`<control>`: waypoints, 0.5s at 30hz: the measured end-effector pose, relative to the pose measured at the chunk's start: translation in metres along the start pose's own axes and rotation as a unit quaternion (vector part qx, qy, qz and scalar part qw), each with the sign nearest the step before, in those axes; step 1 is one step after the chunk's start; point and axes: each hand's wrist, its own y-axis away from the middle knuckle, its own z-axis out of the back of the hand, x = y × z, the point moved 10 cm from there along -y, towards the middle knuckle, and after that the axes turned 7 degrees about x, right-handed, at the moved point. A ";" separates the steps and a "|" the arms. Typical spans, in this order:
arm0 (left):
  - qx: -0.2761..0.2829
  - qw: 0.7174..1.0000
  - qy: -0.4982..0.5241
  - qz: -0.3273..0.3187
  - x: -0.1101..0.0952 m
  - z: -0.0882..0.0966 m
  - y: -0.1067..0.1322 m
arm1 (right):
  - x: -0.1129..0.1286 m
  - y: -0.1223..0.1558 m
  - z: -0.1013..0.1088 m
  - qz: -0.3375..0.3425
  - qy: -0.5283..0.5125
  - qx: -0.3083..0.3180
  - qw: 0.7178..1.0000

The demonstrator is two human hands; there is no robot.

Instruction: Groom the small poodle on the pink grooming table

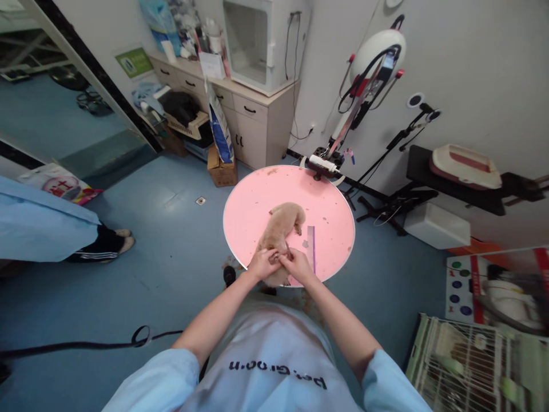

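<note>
A small tan, short-furred animal (pixel 278 226) lies on its side on the round pink table (pixel 244 194); whether it is a dog or a cat I cannot tell. My left hand (pixel 262 264) is closed on a part of its body at the near end, perhaps a paw. Close beside it, my right hand (pixel 298 266) is closed in a pinch, with a thin, small thing (pixel 288 249) showing at its fingertips, too small to name. To the right of the animal lies a flat grey comb (pixel 311 243) with a purple edge. Tufts of cut fur dot the tabletop.
A wooden cabinet (pixel 253 123) bearing a white glass-fronted box (pixel 249 46) stands behind. A dryer on a stand (pixel 377 63) rises beyond the table. Wire cages (pixel 463 355) are at lower right. Another person's blue garment (pixel 43 217) shows at left. A black strap (pixel 86 345) crosses the floor.
</note>
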 end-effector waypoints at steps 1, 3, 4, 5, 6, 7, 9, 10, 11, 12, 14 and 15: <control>0.003 1.000 -0.004 -0.002 -0.002 0.000 0.000 | 0.007 -0.005 -0.003 0.033 0.030 0.001 0.999; 0.009 1.000 -0.009 -0.003 -0.003 0.001 0.000 | 0.018 -0.011 -0.008 0.095 0.089 -0.003 0.991; 0.011 1.000 -0.010 0.000 -0.003 0.002 0.000 | 0.020 -0.011 -0.010 0.114 0.108 -0.009 0.988; 0.012 1.000 -0.012 0.006 -0.003 0.003 0.000 | 0.018 -0.011 -0.010 0.121 0.116 -0.014 0.986; 0.014 1.000 -0.013 0.011 -0.002 0.004 0.000 | 0.016 -0.011 -0.011 0.120 0.120 -0.018 0.985; 0.017 1.000 -0.014 0.015 -0.002 0.004 0.000 | 0.012 -0.011 -0.011 0.116 0.120 -0.021 0.986; 0.023 0.999 -0.015 0.018 -0.002 0.004 0.000 | 0.006 -0.009 -0.012 0.103 0.114 -0.023 0.988; 0.023 0.999 -0.014 0.019 -0.002 0.004 0.000 | 0.003 -0.008 -0.011 0.096 0.110 -0.027 0.989; 0.023 0.999 -0.014 0.021 -0.002 0.004 0.000 | 0.001 -0.007 -0.011 0.086 0.104 -0.033 0.990; 0.021 0.999 -0.014 0.023 -0.001 0.003 0.000 | 0.000 -0.007 -0.010 0.074 0.101 -0.039 0.991; 0.018 0.999 -0.019 0.026 0.001 0.001 0.000 | -0.001 -0.007 -0.011 0.053 0.104 -0.039 0.992; 0.018 0.999 -0.023 0.025 0.002 0.000 0.000 | 0.000 -0.008 -0.012 0.046 0.110 -0.034 0.992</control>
